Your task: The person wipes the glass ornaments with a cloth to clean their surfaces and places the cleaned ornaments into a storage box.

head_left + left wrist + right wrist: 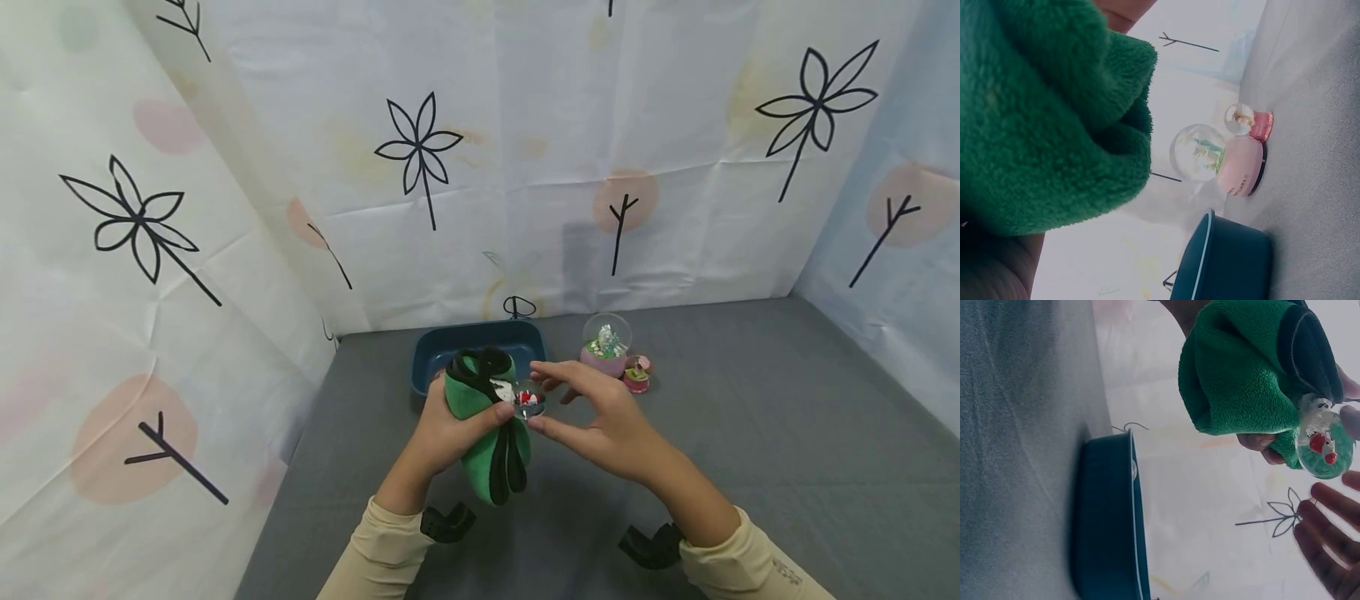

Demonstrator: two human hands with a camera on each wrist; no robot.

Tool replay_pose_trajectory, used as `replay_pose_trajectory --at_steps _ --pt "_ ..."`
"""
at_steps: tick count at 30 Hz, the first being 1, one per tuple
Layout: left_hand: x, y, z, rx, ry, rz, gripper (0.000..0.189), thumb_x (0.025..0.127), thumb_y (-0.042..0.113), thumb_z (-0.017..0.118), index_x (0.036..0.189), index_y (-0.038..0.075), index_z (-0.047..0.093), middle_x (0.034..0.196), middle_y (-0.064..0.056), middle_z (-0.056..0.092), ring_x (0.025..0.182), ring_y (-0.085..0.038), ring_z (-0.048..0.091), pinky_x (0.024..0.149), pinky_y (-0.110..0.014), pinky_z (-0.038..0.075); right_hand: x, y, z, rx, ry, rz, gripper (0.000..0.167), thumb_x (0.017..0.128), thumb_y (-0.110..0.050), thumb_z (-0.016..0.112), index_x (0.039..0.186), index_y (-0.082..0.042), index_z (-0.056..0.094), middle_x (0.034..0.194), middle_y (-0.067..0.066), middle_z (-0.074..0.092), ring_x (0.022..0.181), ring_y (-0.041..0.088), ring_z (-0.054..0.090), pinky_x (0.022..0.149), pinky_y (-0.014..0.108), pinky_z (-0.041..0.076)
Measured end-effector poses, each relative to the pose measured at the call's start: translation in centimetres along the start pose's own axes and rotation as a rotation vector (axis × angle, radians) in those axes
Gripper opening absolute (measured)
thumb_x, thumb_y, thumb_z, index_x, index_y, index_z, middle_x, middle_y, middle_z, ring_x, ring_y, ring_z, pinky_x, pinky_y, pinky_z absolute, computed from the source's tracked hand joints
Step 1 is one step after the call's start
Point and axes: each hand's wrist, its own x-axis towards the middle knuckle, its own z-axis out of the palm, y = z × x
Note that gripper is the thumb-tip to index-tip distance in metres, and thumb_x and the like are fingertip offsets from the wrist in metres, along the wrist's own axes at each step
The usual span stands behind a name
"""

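Note:
A small snow globe (529, 399) with red-and-white figures inside is held up over the table, its glass ball facing right. My left hand (442, 429) grips it through a folded green cloth (1241, 381) with dark edging, the thumb lying close to the glass. The cloth wraps around the globe's white base (1315, 411) and hangs down below the hand. Beside the ball is my right hand (600, 412), fingers spread and loosely bent, its thumb tip right at the lower edge of the glass. In the left wrist view the cloth hides the small globe.
Behind the left hand stands a dark blue basin (480, 333). A larger snow globe with a pink base (603, 358) and a small red-based one (637, 379) stand beyond the right hand. Patterned fabric walls (525, 167) border the grey tabletop (787, 417).

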Motion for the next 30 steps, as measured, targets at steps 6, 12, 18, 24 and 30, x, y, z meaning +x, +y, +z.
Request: replay_pose_trajectory --at_steps 6,12,18,24,30 --pt "0.06 0.23 0.05 0.009 0.021 0.008 0.038 0.095 0.029 0.083 0.125 0.011 0.069 0.106 -0.013 0.073 0.089 -0.015 0.074 0.079 -0.035 0.065 0.28 -0.01 0.07 0.057 0.06 -0.193 0.071 0.069 0.011 0.093 0.134 -0.005 0.07 0.133 0.014 0.07 0.119 0.018 0.067 0.098 0.018 0.056" --pt "0.2 0.28 0.21 -0.02 0.001 0.0 0.035 0.095 0.029 0.082 0.121 0.009 0.071 0.104 -0.016 0.075 0.087 -0.015 0.075 0.078 -0.036 0.066 0.3 0.02 0.15 0.073 0.037 -0.213 0.062 0.073 0.015 0.089 0.13 -0.004 0.072 0.133 0.016 0.069 0.123 0.023 0.067 0.105 0.016 0.053" --pt "0.12 0.24 0.23 -0.025 0.007 -0.024 0.034 0.096 0.028 0.081 0.122 0.007 0.07 0.103 -0.014 0.074 0.087 -0.015 0.075 0.078 -0.036 0.066 0.14 -0.03 0.06 0.049 -0.002 -0.156 0.059 0.079 0.01 0.088 0.134 -0.004 0.07 0.135 0.015 0.068 0.121 0.02 0.066 0.1 0.016 0.054" --pt "0.15 0.42 0.21 -0.049 -0.027 -0.038 0.037 0.098 0.028 0.079 0.125 0.006 0.068 0.102 -0.012 0.074 0.087 -0.017 0.077 0.078 -0.038 0.067 0.07 0.09 0.05 0.008 -0.003 -0.105 0.061 0.082 0.004 0.088 0.138 -0.006 0.068 0.131 0.007 0.072 0.106 0.015 0.067 0.087 0.028 0.059" --pt "-0.02 0.54 0.31 -0.053 -0.058 -0.061 0.044 0.097 0.032 0.08 0.129 0.005 0.066 0.104 -0.012 0.074 0.089 -0.016 0.077 0.081 -0.038 0.066 -0.08 0.24 -0.09 -0.011 -0.032 -0.014 0.057 0.091 -0.002 0.082 0.144 -0.008 0.063 0.115 -0.002 0.076 0.094 0.009 0.068 0.083 0.03 0.06"
